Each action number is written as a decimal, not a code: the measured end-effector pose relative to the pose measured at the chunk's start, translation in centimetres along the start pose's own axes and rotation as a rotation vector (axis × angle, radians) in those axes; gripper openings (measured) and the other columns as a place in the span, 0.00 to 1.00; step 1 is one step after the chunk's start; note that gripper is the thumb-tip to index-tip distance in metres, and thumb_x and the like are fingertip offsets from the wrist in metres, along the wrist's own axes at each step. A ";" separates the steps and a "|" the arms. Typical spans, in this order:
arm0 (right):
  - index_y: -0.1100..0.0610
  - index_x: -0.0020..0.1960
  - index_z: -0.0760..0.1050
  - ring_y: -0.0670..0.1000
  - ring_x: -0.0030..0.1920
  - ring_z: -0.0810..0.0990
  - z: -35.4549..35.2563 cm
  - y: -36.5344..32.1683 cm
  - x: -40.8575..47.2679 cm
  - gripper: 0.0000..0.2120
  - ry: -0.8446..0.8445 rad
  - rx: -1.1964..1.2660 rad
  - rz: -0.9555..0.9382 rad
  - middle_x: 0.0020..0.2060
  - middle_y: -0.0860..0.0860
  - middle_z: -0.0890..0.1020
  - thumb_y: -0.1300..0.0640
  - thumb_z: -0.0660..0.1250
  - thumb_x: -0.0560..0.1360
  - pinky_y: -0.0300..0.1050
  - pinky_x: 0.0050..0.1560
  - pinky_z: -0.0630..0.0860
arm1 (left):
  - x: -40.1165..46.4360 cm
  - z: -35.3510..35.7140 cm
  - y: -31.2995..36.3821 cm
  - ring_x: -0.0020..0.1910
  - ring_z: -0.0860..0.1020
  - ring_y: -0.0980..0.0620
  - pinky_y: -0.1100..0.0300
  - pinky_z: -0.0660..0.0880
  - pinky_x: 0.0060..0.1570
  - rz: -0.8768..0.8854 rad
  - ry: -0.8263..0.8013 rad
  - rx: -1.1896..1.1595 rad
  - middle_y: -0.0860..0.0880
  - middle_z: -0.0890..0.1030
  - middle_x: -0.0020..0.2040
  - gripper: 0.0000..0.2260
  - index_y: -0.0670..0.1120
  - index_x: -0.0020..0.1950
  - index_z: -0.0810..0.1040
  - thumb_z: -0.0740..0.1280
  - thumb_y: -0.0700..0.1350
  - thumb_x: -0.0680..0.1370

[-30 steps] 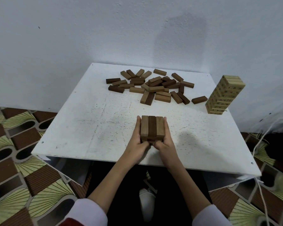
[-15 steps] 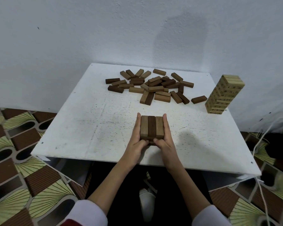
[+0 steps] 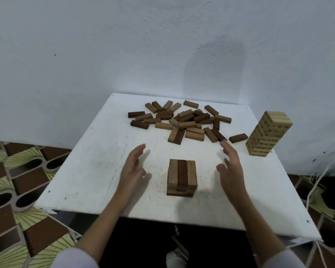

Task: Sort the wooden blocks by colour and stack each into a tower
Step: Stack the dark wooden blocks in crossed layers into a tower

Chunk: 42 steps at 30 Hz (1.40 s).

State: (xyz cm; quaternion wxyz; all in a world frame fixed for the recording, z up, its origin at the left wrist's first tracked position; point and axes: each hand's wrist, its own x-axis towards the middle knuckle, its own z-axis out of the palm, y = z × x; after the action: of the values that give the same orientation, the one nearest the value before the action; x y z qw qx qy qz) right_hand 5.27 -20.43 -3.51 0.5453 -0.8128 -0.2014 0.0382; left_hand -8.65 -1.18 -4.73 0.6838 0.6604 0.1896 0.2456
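We see a short stack (image 3: 181,177) of brown blocks, top layer light-dark-light, near the table's (image 3: 97,167) front edge. Our left hand (image 3: 131,171) and right hand (image 3: 230,167) flank it, fingers straight, holding nothing.

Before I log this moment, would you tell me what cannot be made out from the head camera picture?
- Small stack: how many layers it has; the top three blocks hide those beneath.
- Loose pile: the exact count; the blocks overlap and are small.
- Pale tower: the print on its blocks is too small to read.
- Left hand and right hand: fingertips blurred.
- Table: its legs are hidden under the top.
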 end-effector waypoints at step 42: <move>0.59 0.57 0.75 0.54 0.60 0.69 7.9 -0.5 17.8 0.13 -0.120 -0.379 -0.269 0.58 0.54 0.73 0.67 0.58 0.75 0.44 0.60 0.65 | 16.7 1.7 -2.4 0.69 0.62 0.47 0.48 0.61 0.69 0.474 -0.090 1.085 0.46 0.67 0.71 0.29 0.45 0.69 0.70 0.53 0.60 0.74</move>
State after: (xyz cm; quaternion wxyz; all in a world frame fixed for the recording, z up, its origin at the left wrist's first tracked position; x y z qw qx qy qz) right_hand 19.20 -6.76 -3.42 0.3702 -0.8628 -0.3435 -0.0254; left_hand 6.02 7.26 -5.93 0.1822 0.9497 0.1062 0.2313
